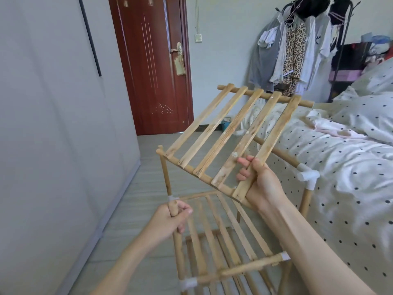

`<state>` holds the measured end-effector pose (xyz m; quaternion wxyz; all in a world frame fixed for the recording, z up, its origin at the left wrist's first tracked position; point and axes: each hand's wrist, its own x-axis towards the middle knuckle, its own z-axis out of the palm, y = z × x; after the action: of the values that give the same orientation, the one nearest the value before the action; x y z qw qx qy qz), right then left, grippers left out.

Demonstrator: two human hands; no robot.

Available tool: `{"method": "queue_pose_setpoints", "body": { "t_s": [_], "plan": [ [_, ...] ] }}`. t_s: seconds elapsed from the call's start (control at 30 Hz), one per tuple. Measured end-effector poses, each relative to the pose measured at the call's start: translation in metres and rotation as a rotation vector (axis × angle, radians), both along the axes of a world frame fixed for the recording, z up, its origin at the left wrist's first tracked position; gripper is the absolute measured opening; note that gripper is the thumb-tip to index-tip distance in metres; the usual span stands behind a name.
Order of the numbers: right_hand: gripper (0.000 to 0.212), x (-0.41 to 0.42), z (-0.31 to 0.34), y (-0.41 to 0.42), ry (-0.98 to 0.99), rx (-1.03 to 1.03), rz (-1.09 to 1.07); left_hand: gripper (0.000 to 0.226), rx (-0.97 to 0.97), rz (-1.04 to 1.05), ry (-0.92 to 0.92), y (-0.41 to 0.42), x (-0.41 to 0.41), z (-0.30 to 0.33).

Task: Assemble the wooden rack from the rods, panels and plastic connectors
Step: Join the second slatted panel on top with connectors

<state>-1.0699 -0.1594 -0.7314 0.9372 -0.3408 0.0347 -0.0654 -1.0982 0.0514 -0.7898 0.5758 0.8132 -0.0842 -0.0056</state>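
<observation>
No writing can be read. A bed (331, 167) fills the right, touching the rack (229, 248) at lower centre; open floor (131, 209) lies left. A slatted panel (234, 133) is held tilted at centre by the right hand (258, 184), fingers curled round a slat. An upright rod (170, 194) is gripped by the left hand (170, 220).

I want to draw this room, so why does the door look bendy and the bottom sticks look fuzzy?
Head view: the wide-angle lens bows the dark red wooden door and tilts the walls; the lower slatted wooden shelf looks smeared, blurred near the frame's bottom; the raised slatted wooden panel in the right hand is sharper; soft daylight, no glare.
</observation>
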Motion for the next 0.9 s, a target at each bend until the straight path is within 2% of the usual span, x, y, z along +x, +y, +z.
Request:
{"method": "queue_pose_setpoints", "body": {
  "t_s": [0.2,0.3,0.43,0.53,0.6,0.67,0.77,0.83,0.9],
  "plan": [
    [0.017,-0.006,-0.004,0.025,0.09,-0.071,0.083,0.013,-0.089,0.449,-0.078,0.048,0.011,-0.005],
    [0.016,-0.009,-0.005,0.038,0.14,-0.069,0.15,0.025,-0.037,0.477,-0.083,0.057,0.012,-0.004],
    [0.016,-0.012,-0.002,0.051,0.205,0.005,0.231,0.01,-0.057,0.525,-0.106,0.051,0.007,0.004],
    [0.019,-0.015,0.006,0.058,0.242,0.066,0.248,0.042,0.01,0.719,-0.134,0.051,0.003,0.012],
    [0.019,-0.017,0.012,0.061,0.256,0.098,0.251,0.046,-0.033,0.751,-0.167,0.046,-0.003,0.022],
    [0.019,-0.02,0.018,0.062,0.261,0.138,0.268,0.04,-0.293,0.669,-0.046,0.033,-0.011,0.036],
    [0.02,-0.025,0.026,0.061,0.233,0.178,0.342,0.04,-0.859,0.412,0.272,0.011,-0.018,0.057],
    [0.02,-0.03,0.029,0.061,0.202,0.155,0.408,0.038,-1.104,0.366,0.334,0.005,-0.018,0.069],
    [0.019,-0.035,0.028,0.06,0.164,0.103,0.466,0.025,-1.281,0.366,0.324,0.0,-0.019,0.079]
  ]
}}
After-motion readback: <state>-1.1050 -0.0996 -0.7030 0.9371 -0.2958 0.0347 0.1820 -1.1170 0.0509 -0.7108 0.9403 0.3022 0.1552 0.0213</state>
